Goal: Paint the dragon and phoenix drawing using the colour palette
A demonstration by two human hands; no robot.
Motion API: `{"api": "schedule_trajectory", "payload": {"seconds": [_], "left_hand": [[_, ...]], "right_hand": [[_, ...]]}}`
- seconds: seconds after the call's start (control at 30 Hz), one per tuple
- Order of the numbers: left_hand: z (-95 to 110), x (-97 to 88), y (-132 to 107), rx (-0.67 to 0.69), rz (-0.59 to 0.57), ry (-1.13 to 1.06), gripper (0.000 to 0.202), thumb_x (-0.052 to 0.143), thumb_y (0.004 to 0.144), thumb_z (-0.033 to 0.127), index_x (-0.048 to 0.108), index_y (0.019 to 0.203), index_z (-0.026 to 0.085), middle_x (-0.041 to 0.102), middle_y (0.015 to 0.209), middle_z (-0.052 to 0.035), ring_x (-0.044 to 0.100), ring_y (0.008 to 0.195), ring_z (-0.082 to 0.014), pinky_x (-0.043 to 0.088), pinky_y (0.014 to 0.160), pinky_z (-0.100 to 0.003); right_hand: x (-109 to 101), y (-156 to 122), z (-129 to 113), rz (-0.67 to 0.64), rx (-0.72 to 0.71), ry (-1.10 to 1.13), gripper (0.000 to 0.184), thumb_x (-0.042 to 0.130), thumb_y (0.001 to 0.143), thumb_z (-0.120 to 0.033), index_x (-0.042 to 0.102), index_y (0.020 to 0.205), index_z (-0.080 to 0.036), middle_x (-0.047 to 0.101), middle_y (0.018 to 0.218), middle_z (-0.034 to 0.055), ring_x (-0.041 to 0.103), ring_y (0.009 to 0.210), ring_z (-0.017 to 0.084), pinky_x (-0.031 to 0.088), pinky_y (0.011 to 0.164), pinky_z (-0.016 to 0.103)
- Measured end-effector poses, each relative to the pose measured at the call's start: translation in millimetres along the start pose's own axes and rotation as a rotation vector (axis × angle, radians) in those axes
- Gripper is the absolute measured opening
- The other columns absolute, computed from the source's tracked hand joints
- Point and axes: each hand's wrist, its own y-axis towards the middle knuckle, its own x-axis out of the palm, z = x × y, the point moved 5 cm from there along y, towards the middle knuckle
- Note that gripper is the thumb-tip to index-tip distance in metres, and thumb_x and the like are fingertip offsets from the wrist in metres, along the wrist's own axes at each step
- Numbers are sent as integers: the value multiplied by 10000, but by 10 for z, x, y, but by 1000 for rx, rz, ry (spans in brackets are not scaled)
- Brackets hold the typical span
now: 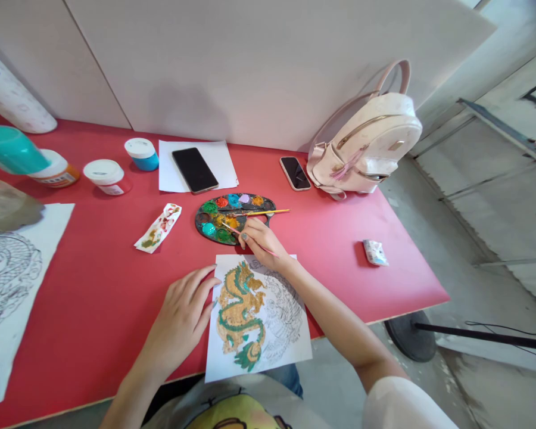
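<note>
Here's your palette (268,202), its wells loaded with green, red, blue, lilac, ochre and turquoise paint, with a yellow-handled brush (277,211) laid across it. To your left stand three white-lidded jars, one blue (143,156), one red (108,177), one orange (60,170), contents hidden; nearer you, a see-through container (6,205) shows something murky.

Now your right hand (261,241) pinches a pink-handled brush (230,228), bristles right at the ochre wells! The dragon sheet (299,351) lies just below that grip, toward you, overhanging the table's near edge, its left dragon gold and green, its right side mostly line drawing. Your left hand (185,310) grasps nothing, fingers spread, fingertips at the sheet's left edge.

Labels show on the red and orange jars, print too small to read; same with the plate on that pale pink backpack (361,146).
</note>
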Motion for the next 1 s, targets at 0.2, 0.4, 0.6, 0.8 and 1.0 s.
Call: {"api": "schedule_trajectory", "payload": {"seconds": [0.2,0.4,0.6,0.8,1.0], "left_hand": [[6,-3,12,-8,2,-12,368,446,1002,240,577,1345,270,663,1385,-85,624,1237,-245,500,1004,-403],[15,-7,20,-7,-5,-2,322,445,1006,250,590,1293,252,663,1385,-90,622,1248,-242,501,1013,-397],[2,1,17,-18,-18,-6,326,435,1012,258,588,1299,246,655,1400,-94,613,1261,-246,502,1022,-413],[1,1,13,-30,-37,-27,331,456,1000,257,591,1302,257,650,1411,-89,607,1274,-252,503,1041,-432],[-17,2,9,-54,-34,-62,312,452,1012,321,624,1265,262,651,1410,-90,610,1276,-250,508,1043,-427]], "right_hand": [[36,-1,-7,-50,-11,-80,447,247,1117,-343,530,789,-236,586,885,89,504,836,246,448,869,405],[34,-5,-36,-44,-57,-93,421,271,1113,-301,551,807,-231,598,896,93,493,824,246,449,848,403],[-22,-31,-33,56,-58,-95,368,328,1108,-313,631,918,-225,645,932,95,559,903,247,473,884,411],[-327,-74,-152,247,75,35,168,540,1036,-298,692,1001,-236,719,1007,82,642,978,246,511,898,406],[-513,-486,-591,401,314,329,319,579,1024,-456,733,860,-231,726,833,64,671,777,218,541,737,364]]}}
